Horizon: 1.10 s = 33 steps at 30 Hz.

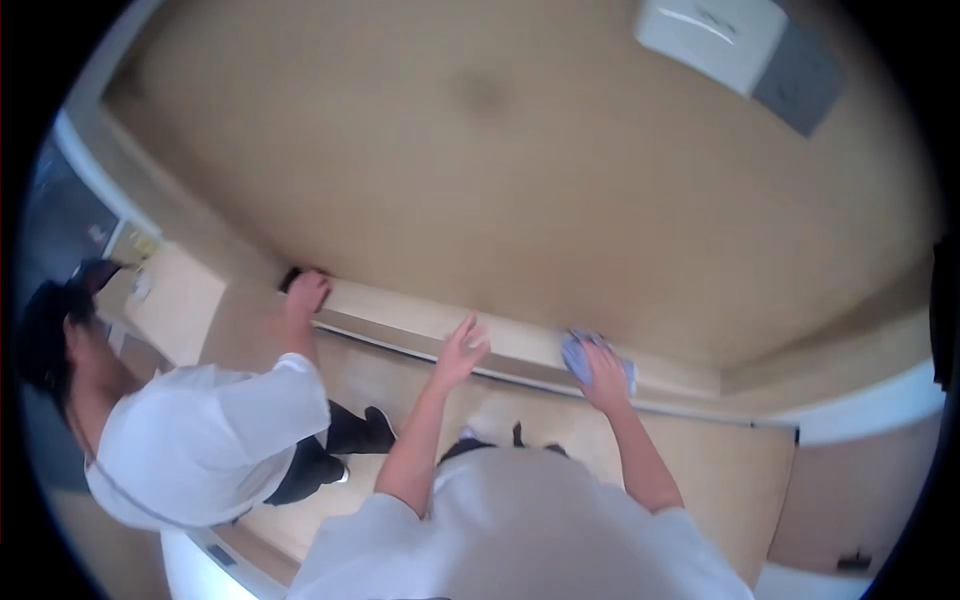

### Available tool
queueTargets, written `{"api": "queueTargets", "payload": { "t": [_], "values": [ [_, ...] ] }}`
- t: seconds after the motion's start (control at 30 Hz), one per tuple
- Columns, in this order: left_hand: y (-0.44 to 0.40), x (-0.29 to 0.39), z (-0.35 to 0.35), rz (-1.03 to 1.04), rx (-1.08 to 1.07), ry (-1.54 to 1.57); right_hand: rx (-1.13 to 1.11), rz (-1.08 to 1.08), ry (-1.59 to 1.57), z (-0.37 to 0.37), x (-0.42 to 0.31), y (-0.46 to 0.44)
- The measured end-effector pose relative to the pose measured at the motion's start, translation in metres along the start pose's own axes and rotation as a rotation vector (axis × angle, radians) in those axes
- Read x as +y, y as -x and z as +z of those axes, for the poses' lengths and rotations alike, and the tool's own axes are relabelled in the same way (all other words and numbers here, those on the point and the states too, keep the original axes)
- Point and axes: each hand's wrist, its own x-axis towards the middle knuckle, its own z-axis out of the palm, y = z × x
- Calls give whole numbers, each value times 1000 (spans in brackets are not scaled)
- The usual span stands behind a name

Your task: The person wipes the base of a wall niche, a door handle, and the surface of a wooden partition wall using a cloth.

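Observation:
My right hand (606, 376) presses a bluish-purple cloth (574, 356) down on the pale ledge (400, 307) along the foot of the beige wall. Part of the cloth is hidden under my fingers. To its left, my left hand (463, 350) is held up over the ledge, fingers apart and nothing in it. Whether it touches the ledge I cannot tell.
At the left, a co-worker (200, 435) in a white shirt and dark cap reaches a hand (309, 290) to a small dark object (289, 279) at the ledge's end. A white box (712, 38) and grey panel (797, 80) are on the wall (450, 180).

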Motion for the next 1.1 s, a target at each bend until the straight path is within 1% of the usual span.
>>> {"api": "queueTargets", "payload": {
  "t": [0.03, 0.07, 0.1, 0.13, 0.17, 0.2, 0.23, 0.3, 0.33, 0.37, 0.4, 0.43, 0.5, 0.53, 0.6, 0.63, 0.7, 0.73, 0.77, 0.8, 0.83, 0.87, 0.93, 0.97, 1.0, 1.03, 1.07, 1.1],
  "values": [
    [8, 31, -25, -173, 74, 542, -22, -6, -13, -1, 5, -1],
    [16, 47, -46, -315, 144, 1096, -53, -4, -24, 3, 4, 1],
    [19, 31, -47, -155, 429, 1330, -70, -1, -52, 8, 1, 1],
    [12, 5, -57, -177, 469, 1258, -80, 11, -61, 6, 6, -3],
    [15, -31, -76, -214, 494, 1183, -41, 12, -30, 3, 7, -4],
    [25, -37, -70, -251, 510, 1099, 4, 23, -8, -1, 19, 9],
    [37, -31, -71, -243, 486, 885, 44, 35, 5, 8, 15, 17],
    [55, -15, -58, -223, 397, 463, 8, -8, 31, 29, 10, 41],
    [58, -27, -47, -212, 315, 569, 30, -38, 73, 30, 14, 27],
    [51, -34, -33, -186, 224, 672, -14, -89, -2, 26, 19, 15],
    [52, -3, -32, -248, 185, 665, -85, -127, -92, 30, 9, 15],
    [71, 27, -29, -339, 148, 650, -116, -54, -245, 31, -2, 16],
    [73, 33, 7, -221, 62, 469, -171, 79, -556, 22, -21, 4],
    [69, 43, 17, -158, 18, 381, -185, 74, -633, 15, -33, -1],
    [65, 69, 26, -169, -188, 497, -215, 74, -786, 2, -47, 3],
    [62, 84, 27, -170, -295, 554, -274, 125, -850, 2, -53, 4],
    [59, 97, 33, -316, -325, 612, -392, 227, -984, 6, -61, 12],
    [61, 103, 36, -393, -336, 637, -407, 247, -933, 10, -62, 18],
    [69, 111, 44, -408, -307, 568, -425, 266, -884, 16, -65, 24],
    [72, 98, 53, -377, -392, 581, -447, 284, -838, 22, -68, 30],
    [76, 81, 67, -355, -481, 594, -440, 273, -950, 23, -71, 41],
    [78, 69, 72, -325, -570, 618, -437, 288, -897, 19, -83, 50],
    [86, 86, 62, -289, -529, 316, -430, 295, -757, 1, -93, 58],
    [84, 87, 58, -269, -517, 188, -510, 256, -528, -2, -86, 59],
    [84, 83, 52, -253, -505, 57, -547, 290, -497, -6, -79, 55],
    [72, 59, 60, -305, -408, 19, -587, 329, -474, -10, -73, 52],
    [72, 32, 65, -315, -372, 92, -631, 373, -456, -12, -72, 50],
    [63, 38, 51, -319, -328, 161, -700, 476, -636, -34, -79, 41]
  ]
}}
